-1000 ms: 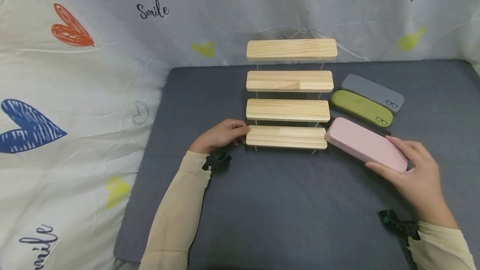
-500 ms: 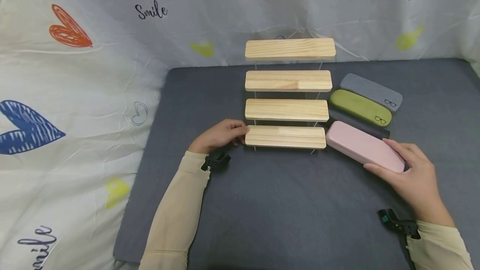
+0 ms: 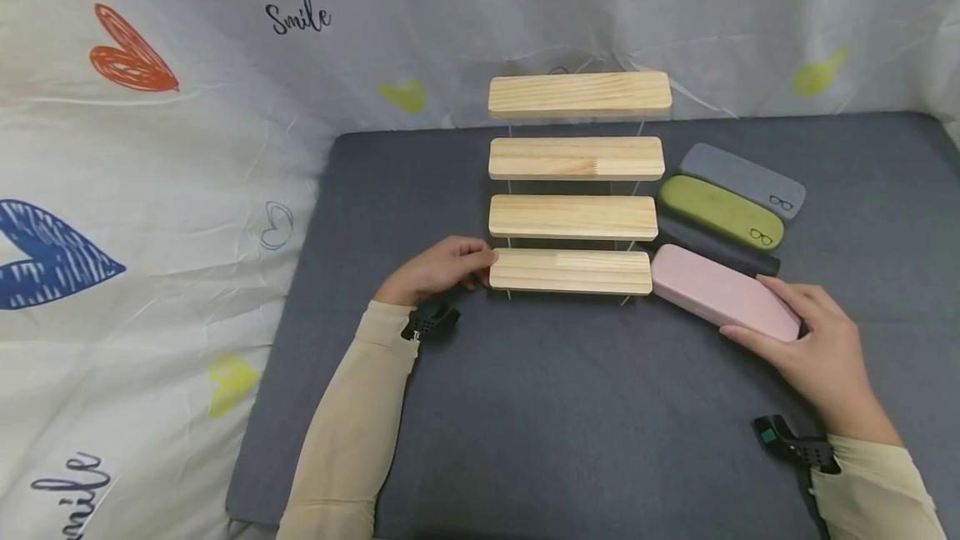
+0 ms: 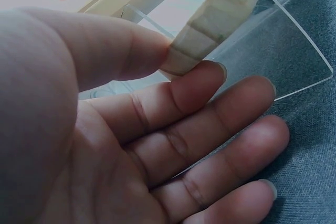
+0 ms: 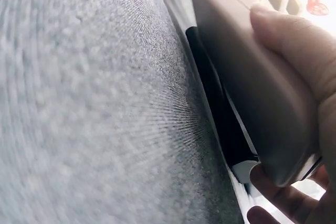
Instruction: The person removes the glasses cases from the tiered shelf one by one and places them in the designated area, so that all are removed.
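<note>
At the left end of the lowest board of a tiered wooden display rack (image 3: 572,271), my left hand (image 3: 437,271) pinches the wood between thumb and index finger. The left wrist view shows that pinched board end (image 4: 202,38) beside a clear plastic side panel (image 4: 294,40); the other fingers extend below. My right hand (image 3: 817,348) grips the right end of a pink glasses case (image 3: 723,290), thumb on the near side. Its far left end is close to the lowest board's right end; whether they touch I cannot tell. Behind it lies a black case (image 3: 716,246), partly covered.
A green glasses case (image 3: 722,212) and a grey glasses case (image 3: 742,179) lie slanted behind the black one, right of the rack. A dark grey cloth surface (image 3: 570,423) spreads beneath everything. White printed fabric (image 3: 187,190) rises at the left and back.
The pink case, in my right hand, has shifted slightly left and its far end has come nearer the front, so more of the black case shows. My left hand keeps its hold.
</note>
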Demonstrator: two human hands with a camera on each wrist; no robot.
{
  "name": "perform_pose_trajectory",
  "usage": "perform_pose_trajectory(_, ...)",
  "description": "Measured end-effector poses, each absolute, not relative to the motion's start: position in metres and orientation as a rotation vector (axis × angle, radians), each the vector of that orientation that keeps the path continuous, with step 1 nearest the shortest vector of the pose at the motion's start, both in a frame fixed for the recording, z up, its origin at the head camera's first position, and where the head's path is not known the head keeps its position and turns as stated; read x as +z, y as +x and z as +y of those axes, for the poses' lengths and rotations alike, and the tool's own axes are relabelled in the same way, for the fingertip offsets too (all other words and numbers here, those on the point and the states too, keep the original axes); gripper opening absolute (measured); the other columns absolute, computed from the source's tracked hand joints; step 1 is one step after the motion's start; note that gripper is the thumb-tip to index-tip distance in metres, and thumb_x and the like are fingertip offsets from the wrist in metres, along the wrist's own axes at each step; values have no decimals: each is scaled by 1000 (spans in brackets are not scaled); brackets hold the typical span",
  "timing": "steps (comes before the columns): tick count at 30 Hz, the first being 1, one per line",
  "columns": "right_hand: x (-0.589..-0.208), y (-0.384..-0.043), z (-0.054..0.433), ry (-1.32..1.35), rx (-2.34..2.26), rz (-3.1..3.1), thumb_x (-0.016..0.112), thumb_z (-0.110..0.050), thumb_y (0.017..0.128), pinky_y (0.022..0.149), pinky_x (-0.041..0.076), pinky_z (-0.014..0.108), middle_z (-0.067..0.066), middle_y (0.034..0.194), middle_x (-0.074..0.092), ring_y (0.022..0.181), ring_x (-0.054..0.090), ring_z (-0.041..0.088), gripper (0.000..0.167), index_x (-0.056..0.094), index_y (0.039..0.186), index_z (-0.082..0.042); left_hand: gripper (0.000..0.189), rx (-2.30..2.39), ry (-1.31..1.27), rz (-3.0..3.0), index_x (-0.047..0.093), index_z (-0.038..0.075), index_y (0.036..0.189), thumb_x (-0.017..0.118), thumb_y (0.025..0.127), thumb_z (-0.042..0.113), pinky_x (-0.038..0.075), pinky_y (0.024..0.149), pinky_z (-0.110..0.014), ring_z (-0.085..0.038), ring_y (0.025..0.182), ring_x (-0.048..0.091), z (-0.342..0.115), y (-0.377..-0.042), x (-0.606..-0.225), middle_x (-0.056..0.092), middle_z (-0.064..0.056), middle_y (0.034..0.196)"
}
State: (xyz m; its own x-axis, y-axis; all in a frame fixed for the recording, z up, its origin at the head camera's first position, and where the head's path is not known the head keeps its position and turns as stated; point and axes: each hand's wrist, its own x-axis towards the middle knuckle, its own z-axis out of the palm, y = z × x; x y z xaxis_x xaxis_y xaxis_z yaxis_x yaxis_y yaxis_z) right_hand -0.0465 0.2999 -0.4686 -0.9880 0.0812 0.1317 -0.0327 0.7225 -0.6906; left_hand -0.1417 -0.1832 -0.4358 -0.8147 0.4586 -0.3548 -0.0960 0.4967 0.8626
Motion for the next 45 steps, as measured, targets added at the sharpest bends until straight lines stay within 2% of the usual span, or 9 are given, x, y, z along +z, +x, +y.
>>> perform_pose_trajectory(3, -469, -46, 299, -41, 1095, -2786, 102, -25, 69, 87, 26, 11, -2, 121, 57, 109, 39, -13, 87, 64, 147, -18, 34, 1310, 301, 2189, 74, 6, 99, 54, 111, 31, 56, 81, -38, -25, 89, 67, -183, -142, -437, 73, -10, 94)
perform_pose_trajectory(6, -469, -47, 296, -44, 1066, -2817, 102, -28, 70, 85, 26, 13, 11, 125, 58, 111, 47, 8, 89, 62, 148, -15, 34, 1309, 301, 2194, 74, 7, 99, 54, 111, 32, 56, 80, -38, -25, 89, 67, -183, -142, -437, 73, -10, 94)
perform_pose_trajectory(9, -468, -48, 293, -31, 1037, -2846, 100, -32, 72, 82, 28, 17, 19, 126, 56, 112, 49, 31, 89, 60, 149, -12, 35, 1306, 304, 2195, 74, 6, 99, 53, 112, 32, 56, 81, -38, -25, 89, 66, -183, -142, -437, 73, -10, 94)
perform_pose_trajectory(11, -468, -48, 292, -14, 1024, -2856, 100, -32, 73, 81, 29, 21, 22, 126, 53, 110, 48, 36, 88, 60, 148, -9, 35, 1304, 307, 2196, 74, 6, 99, 53, 112, 32, 56, 81, -39, -25, 89, 66, -183, -142, -437, 72, -11, 94)
perform_pose_trajectory(15, -470, -49, 290, 25, 1005, -2855, 100, -29, 72, 78, 29, 30, 25, 123, 47, 104, 43, 35, 86, 62, 145, -4, 36, 1297, 300, 2199, 74, 6, 99, 53, 112, 33, 56, 81, -39, -25, 90, 66, -184, -143, -437, 72, -11, 95)
perform_pose_trajectory(21, -474, -52, 288, 106, 930, -2835, 102, -29, 67, 77, 29, 35, 23, 115, 48, 97, 42, 31, 86, 65, 140, -2, 36, 1294, 299, 2207, 74, 7, 99, 54, 111, 33, 56, 81, -40, -26, 90, 66, -184, -143, -437, 72, -11, 94)
perform_pose_trajectory(29, -479, -56, 283, 226, 858, -2750, 104, -19, 57, 76, 24, 43, 24, 106, 44, 96, 36, 35, 83, 70, 129, 5, 36, 1287, 298, 2210, 75, 7, 99, 54, 111, 34, 56, 81, -39, -26, 90, 66, -184, -142, -435, 73, -10, 94)
perform_pose_trajectory(45, -477, -61, 273, 252, 803, -2770, 103, -23, 59, 75, 23, 43, 22, 103, 43, 94, 37, 39, 85, 68, 130, 6, 36, 1292, 292, 2198, 75, 6, 99, 54, 111, 33, 56, 82, -39, -25, 90, 67, -184, -143, -437, 73, -10, 94)
